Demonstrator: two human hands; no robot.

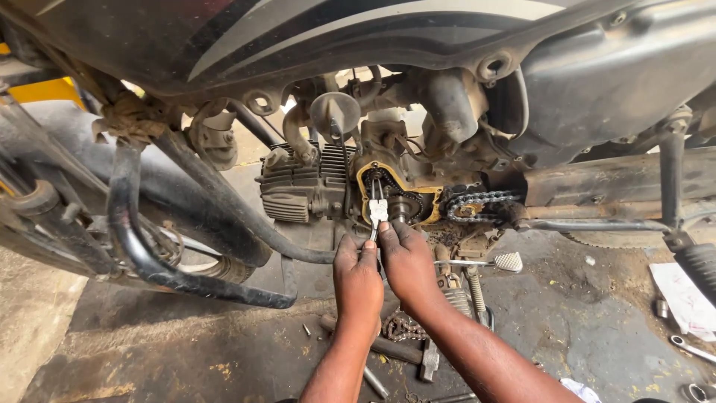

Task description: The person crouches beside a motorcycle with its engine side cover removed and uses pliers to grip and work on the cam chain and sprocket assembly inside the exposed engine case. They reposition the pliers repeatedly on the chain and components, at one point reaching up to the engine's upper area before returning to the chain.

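Both hands squeeze one pair of pliers (377, 211). The left hand (356, 277) and the right hand (406, 261) sit side by side, touching, with fingers wrapped tight around the handles. The silver head of the pliers points up into the open side of the engine (350, 186), where a yellow gasket (363, 177) runs around the hole. Inside the hole a small chain (399, 195) loops around toothed wheels. Just to the right, the drive chain (485, 199) sits on its sprocket. The engine belongs to a motorcycle (373, 37), which fills the top of the view. A bent black pipe (149, 254) curves down on the left. Below the hands, on the dirty floor (186, 343), lie a loose chain piece (403, 326), a hammer (429, 358) and a footrest (509, 261). A wrench (690, 347) lies far to the right.
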